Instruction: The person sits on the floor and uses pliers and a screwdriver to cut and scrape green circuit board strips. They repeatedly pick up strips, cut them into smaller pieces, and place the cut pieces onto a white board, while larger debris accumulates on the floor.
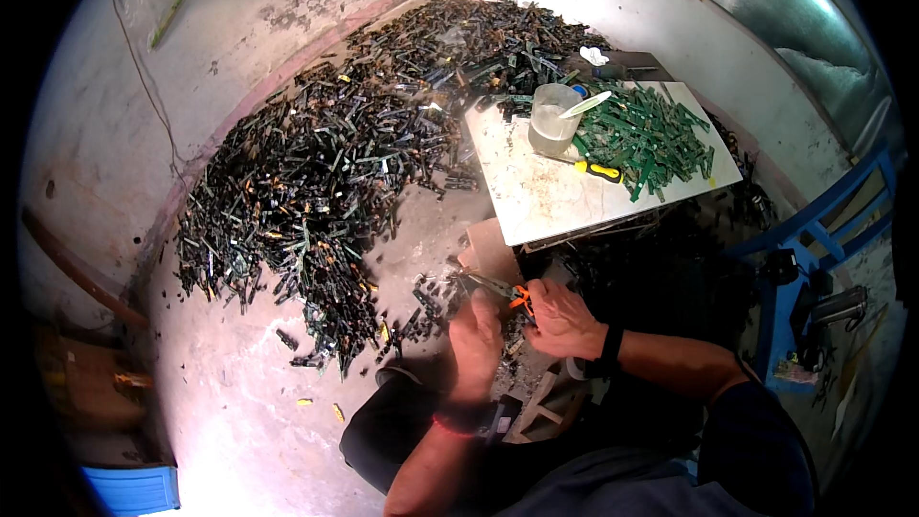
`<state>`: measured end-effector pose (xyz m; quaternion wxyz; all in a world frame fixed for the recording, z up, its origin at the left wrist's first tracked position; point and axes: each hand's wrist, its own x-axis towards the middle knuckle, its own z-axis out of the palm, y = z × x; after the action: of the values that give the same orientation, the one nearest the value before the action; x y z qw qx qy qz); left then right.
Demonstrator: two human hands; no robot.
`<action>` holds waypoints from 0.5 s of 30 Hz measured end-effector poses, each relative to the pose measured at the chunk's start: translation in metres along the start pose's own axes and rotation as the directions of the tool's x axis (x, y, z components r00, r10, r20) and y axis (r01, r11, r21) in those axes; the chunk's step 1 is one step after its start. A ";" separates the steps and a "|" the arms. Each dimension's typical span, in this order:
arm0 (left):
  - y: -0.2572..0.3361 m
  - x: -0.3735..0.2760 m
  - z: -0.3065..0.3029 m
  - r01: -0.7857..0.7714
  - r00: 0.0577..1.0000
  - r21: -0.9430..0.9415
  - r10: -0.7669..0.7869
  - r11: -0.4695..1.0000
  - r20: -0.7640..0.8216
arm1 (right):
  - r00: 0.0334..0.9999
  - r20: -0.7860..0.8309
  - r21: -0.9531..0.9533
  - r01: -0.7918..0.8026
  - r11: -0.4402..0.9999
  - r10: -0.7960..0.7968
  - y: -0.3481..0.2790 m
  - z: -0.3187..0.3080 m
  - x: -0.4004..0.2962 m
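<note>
My right hand [563, 319] is closed around the orange-and-black handles of a pair of pliers [518, 297]. The jaws point up and left, over the fingertips of my left hand [475, 334]. Pinched in that left hand is a small dark piece [465, 291], blurred and partly hidden by the thumb. Loose dark strips [427, 305] and crumbs lie on the concrete floor beside it. Just beyond the pliers is a brown cardboard-like sheet [494, 248], reaching to the near edge of a low white board [546, 212].
A large heap of dark strip-shaped parts [301, 172] spreads along the wall. On the board are green circuit-board strips [650, 133], a plastic cup [551, 126] of cloudy liquid, a white-handled tool [585, 105] and a yellow-black screwdriver [599, 171]. A blue chair [786, 301] stands at right.
</note>
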<state>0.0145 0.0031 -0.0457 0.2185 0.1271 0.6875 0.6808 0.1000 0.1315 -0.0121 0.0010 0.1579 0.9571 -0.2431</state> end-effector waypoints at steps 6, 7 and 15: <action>0.005 -0.001 0.005 -0.134 0.990 0.108 0.138 0.985 -0.031 | 1.000 -0.005 0.052 0.013 0.999 -0.013 -0.004 -0.005 -0.002; 0.007 -0.002 0.006 -0.137 0.989 0.110 0.141 0.985 -0.036 | 1.000 0.015 0.063 -0.001 0.998 0.000 -0.006 -0.007 -0.003; -0.007 -0.001 0.006 -0.053 0.996 0.092 0.059 0.994 -0.065 | 1.000 0.031 0.078 -0.010 0.997 0.008 -0.006 0.001 0.000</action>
<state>0.0195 0.0075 -0.0521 0.1701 0.1330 0.7208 0.6587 0.0985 0.1258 -0.0101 0.0104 0.1583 0.9461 -0.2825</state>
